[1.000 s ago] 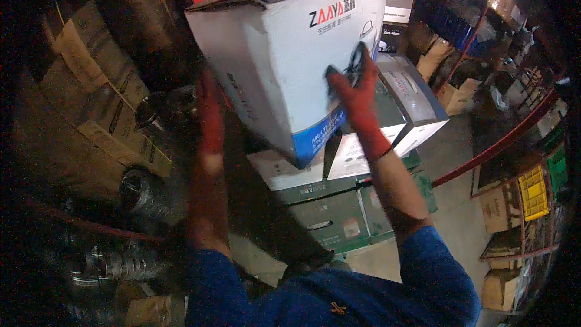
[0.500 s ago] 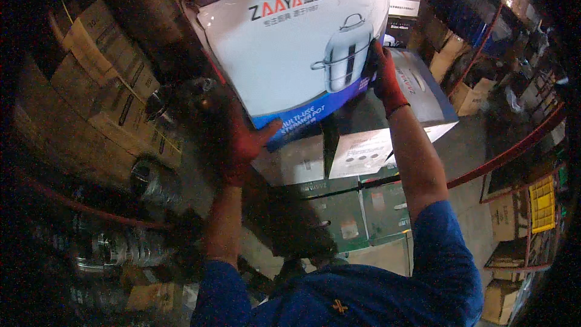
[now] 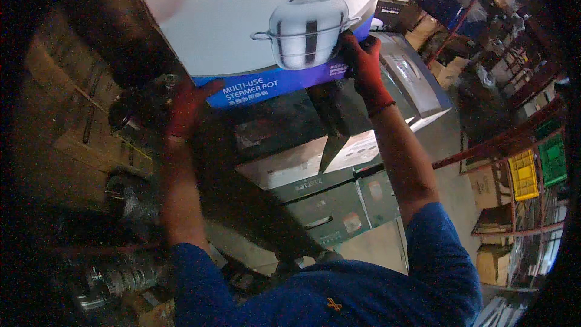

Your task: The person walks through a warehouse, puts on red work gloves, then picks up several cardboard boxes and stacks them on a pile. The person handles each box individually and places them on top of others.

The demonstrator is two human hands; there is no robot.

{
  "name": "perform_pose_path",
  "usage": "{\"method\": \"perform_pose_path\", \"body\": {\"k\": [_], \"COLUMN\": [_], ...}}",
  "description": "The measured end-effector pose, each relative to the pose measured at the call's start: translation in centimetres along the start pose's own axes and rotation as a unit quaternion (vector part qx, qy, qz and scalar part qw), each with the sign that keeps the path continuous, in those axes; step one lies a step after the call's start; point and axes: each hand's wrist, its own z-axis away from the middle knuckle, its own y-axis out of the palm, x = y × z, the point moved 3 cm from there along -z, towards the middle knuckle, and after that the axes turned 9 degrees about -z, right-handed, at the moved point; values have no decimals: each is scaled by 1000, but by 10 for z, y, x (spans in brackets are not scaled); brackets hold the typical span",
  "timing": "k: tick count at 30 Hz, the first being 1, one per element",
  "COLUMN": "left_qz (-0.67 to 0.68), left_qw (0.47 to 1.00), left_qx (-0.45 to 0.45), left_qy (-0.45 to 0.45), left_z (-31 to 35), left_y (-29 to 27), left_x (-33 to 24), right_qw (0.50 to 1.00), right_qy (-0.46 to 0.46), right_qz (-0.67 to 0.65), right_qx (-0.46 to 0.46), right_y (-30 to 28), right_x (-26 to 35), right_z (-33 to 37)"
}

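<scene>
A large white and blue cardboard pot box [image 3: 212, 30], printed with a picture of a lidded steel pot, is held up in front of me, tilted. My left hand [image 3: 186, 108], in a red glove, grips its lower left corner with the thumb on the front. At the lower right edge my right hand [image 3: 367, 69], in a red glove with dark fingers, is closed on the box. Under and behind the held box are a white carton with a dark top [image 3: 281, 169] and another grey-white carton [image 3: 407, 72]. Its upper edge runs out of view.
Green cartons [image 3: 327, 221] stand below the white ones, nearer my body. Brown cartons [image 3: 100, 151] are stacked along the left. Wrapped shiny metalware [image 3: 121, 278] lies at lower left. Shelving with a yellow crate [image 3: 523, 174] and a green crate [image 3: 552, 160] is at right.
The pot box has shifted left and upward in view and turned closer to level, both hands moving with it. More of the cartons beneath it now shows.
</scene>
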Motion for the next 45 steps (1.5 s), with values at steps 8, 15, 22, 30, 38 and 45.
{"method": "perform_pose_path", "body": {"k": [8, 15, 22, 30, 38, 45], "left_qz": [47, -58, -80, -262, -27, -218], "left_qw": [998, 997, 988, 880, 748, 771], "left_qx": [6, -58, -131, -271, -238, -106], "left_qy": [37, -4, 17, -290, -619, -589], "left_z": [-5, 5, 90, 527, 889, 1008], "left_y": [-2, -2, 42, 217, 434, 561], "left_x": [-6, -6, -28, 28, -68, -90], "right_qw": [997, 998, 998, 894, 707, 451], "right_qy": [-15, -28, -6, 352, 449, 408], "right_qz": [58, 46, 55, 173, 233, 288], "right_qx": [-38, 26, 10, 217, 495, 740], "right_y": [-10, -15, -107, -201, -279, -253], "right_x": [-19, -30, 79, 58, 50, -8], "right_z": [-7, -3, 87, 335, 500, 557]}}
